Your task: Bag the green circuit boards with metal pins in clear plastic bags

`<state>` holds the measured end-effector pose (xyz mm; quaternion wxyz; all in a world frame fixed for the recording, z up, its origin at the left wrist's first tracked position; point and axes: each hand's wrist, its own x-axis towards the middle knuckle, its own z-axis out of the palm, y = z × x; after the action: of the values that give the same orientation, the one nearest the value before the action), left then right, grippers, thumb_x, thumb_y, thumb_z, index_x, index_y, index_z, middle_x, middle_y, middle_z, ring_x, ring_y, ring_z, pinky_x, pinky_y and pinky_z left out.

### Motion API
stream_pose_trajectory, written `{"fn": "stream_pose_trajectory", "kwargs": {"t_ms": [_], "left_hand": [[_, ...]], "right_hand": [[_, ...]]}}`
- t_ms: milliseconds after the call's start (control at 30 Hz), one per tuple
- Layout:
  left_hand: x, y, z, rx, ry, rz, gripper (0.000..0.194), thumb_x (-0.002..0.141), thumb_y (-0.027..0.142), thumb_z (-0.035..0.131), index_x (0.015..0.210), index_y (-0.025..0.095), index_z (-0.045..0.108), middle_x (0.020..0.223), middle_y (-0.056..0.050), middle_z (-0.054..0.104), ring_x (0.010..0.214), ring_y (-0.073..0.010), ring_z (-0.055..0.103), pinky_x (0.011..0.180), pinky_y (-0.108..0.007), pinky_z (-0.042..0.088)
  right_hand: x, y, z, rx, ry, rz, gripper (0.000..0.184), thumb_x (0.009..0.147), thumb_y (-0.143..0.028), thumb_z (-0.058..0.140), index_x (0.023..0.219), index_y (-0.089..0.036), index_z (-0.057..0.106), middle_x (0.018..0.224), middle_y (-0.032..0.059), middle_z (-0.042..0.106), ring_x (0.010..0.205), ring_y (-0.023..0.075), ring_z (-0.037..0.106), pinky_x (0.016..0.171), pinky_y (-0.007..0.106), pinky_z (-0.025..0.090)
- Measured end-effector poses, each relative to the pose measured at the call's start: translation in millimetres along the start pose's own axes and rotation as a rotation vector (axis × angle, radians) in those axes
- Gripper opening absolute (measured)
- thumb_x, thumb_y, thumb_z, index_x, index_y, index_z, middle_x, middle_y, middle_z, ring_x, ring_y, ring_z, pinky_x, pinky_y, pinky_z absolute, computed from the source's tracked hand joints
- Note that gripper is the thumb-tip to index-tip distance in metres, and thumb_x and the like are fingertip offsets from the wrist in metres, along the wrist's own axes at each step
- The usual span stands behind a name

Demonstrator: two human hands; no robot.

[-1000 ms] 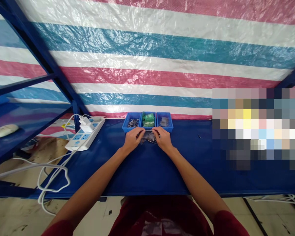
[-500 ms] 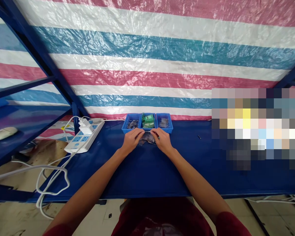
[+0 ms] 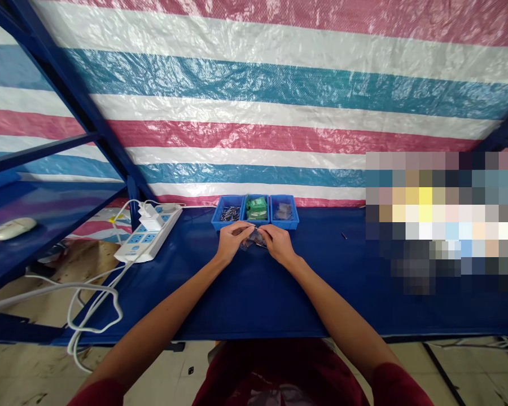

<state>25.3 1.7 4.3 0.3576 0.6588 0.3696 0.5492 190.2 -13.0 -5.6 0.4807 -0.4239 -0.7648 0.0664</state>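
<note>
My left hand (image 3: 232, 241) is closed in a pinch, with the light tip of a thin silvery rod (image 3: 253, 226) showing at its fingertips. Close beside it, my right hand (image 3: 278, 242) also has thumb and fingers pressed together; what sits between them is too small to make out. Under and between the hands lies a clear plastic bag (image 3: 249, 241) with small dark and metallic pieces, partly covered by the fingers. Just behind are three joined blue bins: the left bin (image 3: 215, 224) holds small metal pins, the middle bin (image 3: 256, 224) green packets, the right bin (image 3: 291, 224) clear packets.
A white power strip (image 3: 148, 234) with plugs and loose white cables (image 3: 93, 304) lies on the left of the blue table (image 3: 254, 304). One small dark pin (image 3: 344, 235) rests to the right. A mouse (image 3: 12, 228) is on the side shelf. The far right is pixelated.
The two hands have come closer together, so the silvery rod that spanned the gap between them is now mostly hidden. The bins and the bag stay where they were.
</note>
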Motion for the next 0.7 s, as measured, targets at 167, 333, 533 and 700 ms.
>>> {"fn": "stream_pose_trajectory", "kwargs": {"t_ms": [167, 333, 533, 700], "left_hand": [[-2.4, 4.4, -4.0, 0.179, -0.041, 0.097, 0.027, 0.091, 0.039, 0.051, 0.095, 0.015, 0.063, 0.084, -0.006, 0.070, 0.060, -0.0127, 0.063, 0.052, -0.023, 0.051], [-1.9, 3.8, -7.0, 0.496, -0.115, 0.336, 0.028, 0.095, 0.033, 0.046, 0.104, 0.017, 0.068, 0.086, -0.006, 0.068, 0.076, -0.0157, 0.064, 0.071, -0.027, 0.051], [-1.6, -0.9, -7.6, 0.450, -0.048, 0.273, 0.027, 0.090, 0.039, 0.055, 0.098, 0.018, 0.071, 0.078, -0.004, 0.069, 0.065, -0.0146, 0.063, 0.066, -0.025, 0.050], [-2.5, -0.8, -7.2, 0.306, -0.003, 0.116, 0.030, 0.086, 0.042, 0.059, 0.098, 0.017, 0.070, 0.065, -0.001, 0.067, 0.056, -0.0130, 0.061, 0.060, -0.022, 0.049]], "right_hand": [[0.1, -1.7, -1.5, -0.037, 0.044, 0.053, 0.035, 0.097, -0.035, 0.040, 0.091, -0.018, 0.069, 0.080, 0.0070, 0.072, 0.072, 0.0182, 0.068, 0.067, 0.026, 0.049], [0.4, -2.0, -4.9, -0.074, 0.124, 0.112, 0.038, 0.098, -0.036, 0.037, 0.094, -0.016, 0.069, 0.084, 0.0079, 0.073, 0.074, 0.0187, 0.068, 0.069, 0.026, 0.048], [0.5, -3.9, -7.0, -0.063, 0.098, 0.122, 0.036, 0.096, -0.036, 0.039, 0.093, -0.016, 0.069, 0.082, 0.0072, 0.072, 0.068, 0.0162, 0.066, 0.066, 0.025, 0.048], [-0.4, -4.9, -6.0, 0.025, -0.023, 0.017, 0.029, 0.093, -0.034, 0.045, 0.095, -0.017, 0.068, 0.082, 0.0065, 0.071, 0.066, 0.0143, 0.063, 0.066, 0.024, 0.048]]}}
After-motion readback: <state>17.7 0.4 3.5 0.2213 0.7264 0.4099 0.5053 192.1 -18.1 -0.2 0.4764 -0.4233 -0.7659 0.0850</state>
